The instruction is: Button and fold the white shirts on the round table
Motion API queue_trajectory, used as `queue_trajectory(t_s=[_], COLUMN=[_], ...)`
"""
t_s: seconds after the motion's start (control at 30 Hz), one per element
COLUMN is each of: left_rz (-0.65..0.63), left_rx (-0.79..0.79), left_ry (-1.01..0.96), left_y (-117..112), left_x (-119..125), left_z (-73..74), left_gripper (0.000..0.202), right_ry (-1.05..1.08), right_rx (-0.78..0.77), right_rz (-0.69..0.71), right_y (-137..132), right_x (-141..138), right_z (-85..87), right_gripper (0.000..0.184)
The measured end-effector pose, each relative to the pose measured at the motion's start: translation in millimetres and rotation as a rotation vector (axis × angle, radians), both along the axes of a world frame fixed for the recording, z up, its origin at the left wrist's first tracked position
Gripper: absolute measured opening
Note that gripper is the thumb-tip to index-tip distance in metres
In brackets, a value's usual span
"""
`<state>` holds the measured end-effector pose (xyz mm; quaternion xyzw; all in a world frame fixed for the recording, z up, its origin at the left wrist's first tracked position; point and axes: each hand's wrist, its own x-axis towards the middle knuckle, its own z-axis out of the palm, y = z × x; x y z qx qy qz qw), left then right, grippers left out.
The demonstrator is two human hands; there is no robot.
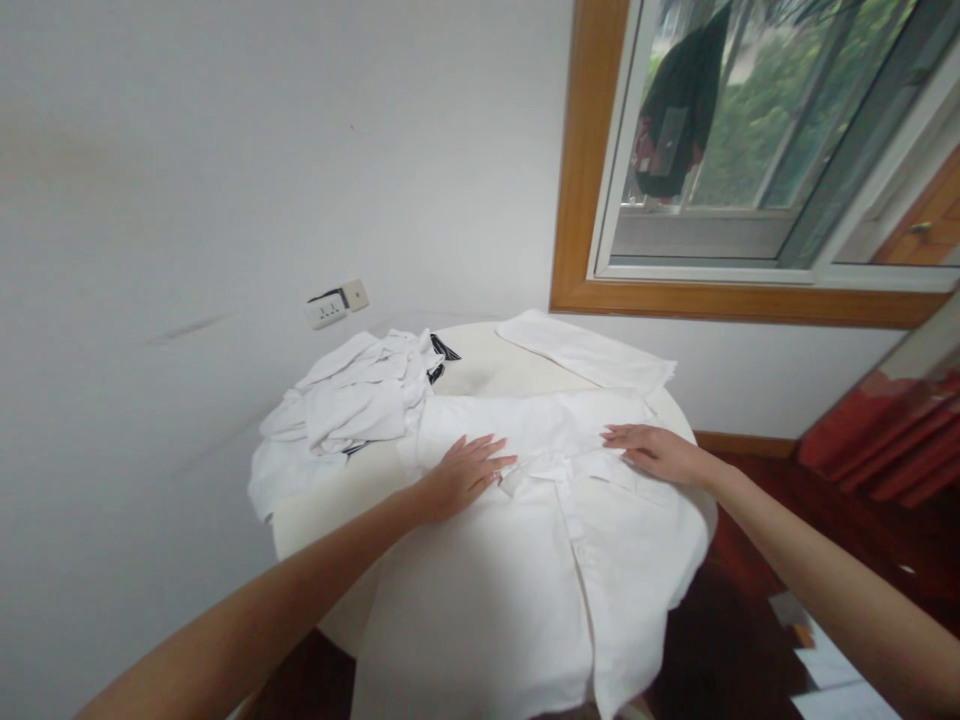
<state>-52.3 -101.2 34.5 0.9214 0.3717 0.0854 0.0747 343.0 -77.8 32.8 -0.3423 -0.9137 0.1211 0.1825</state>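
A white shirt [480,590] lies spread over a round white table, its lower part hanging over the near edge. A slit with overlapping edges runs down its right half. My left hand [466,476] rests flat on the cloth near the collar area, fingers stretched out to the right. Farther right, my right hand [654,452] lies on the same shirt with its fingers extended leftward. Between the hands the fabric is wrinkled and bunched. Behind them lies a flat white strip of cloth [585,350]; whether it belongs to the shirt I cannot tell.
A heap of white clothes [352,395] with black striped bits sits on the table's left. The round table [480,362] stands against a wall with a power socket [326,311]. A wood-framed window [589,250] is above right. Papers [836,665] lie on the dark floor.
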Motion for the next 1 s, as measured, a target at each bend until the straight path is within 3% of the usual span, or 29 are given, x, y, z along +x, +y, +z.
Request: queue_trajectory(t_s=[0.23,0.43,0.53,0.7,0.77,0.87,0.93,1.0], left_rz=[0.03,0.058,0.038,-0.021,-0.083,-0.164,-0.123,0.0], left_rx=[-0.038,-0.055,-0.025,0.013,0.024,0.053,0.112,0.199], left_ry=[-0.039,-0.064,-0.027,0.044,0.038,-0.069,-0.166,-0.214], left_y=[1.7,3.7,0.6,0.9,6.8,22.7,35.9,48.2], left_x=[0.7,-0.9,-1.1,-6.6,-10.3,-10.9,-4.9,5.8], left_z=[-0.8,0.6,1.3,3.1,9.0,22.3,28.1,26.4], left_gripper=[0.043,0.042,0.042,0.043,0.045,0.033,0.03,0.033], right_ry=[-0.072,-0.08,-0.07,-0.014,0.037,0.047,-0.02,-0.1], right_rx=[0.184,0.302,0.252,0.034,-0.003,0.147,0.264,0.264], right_rz=[-0.111,-0.185,-0.155,-0.127,-0.268,-0.608,-0.818,-0.988], right_y=[-9.4,-8.3,-14.1,-14.4,-2.4,27.6,50.0,69.9], right_x=[3.4,15.3,17.8,27.2,32.9,38.4,37.5,31.6], right_z=[-11.5,-8.6,-8.1,-9.2,-8.0,-5.6,-4.7,-4.4], right_gripper=[0.04,0.039,0.04,0.036,0.035,0.037,0.04,0.048])
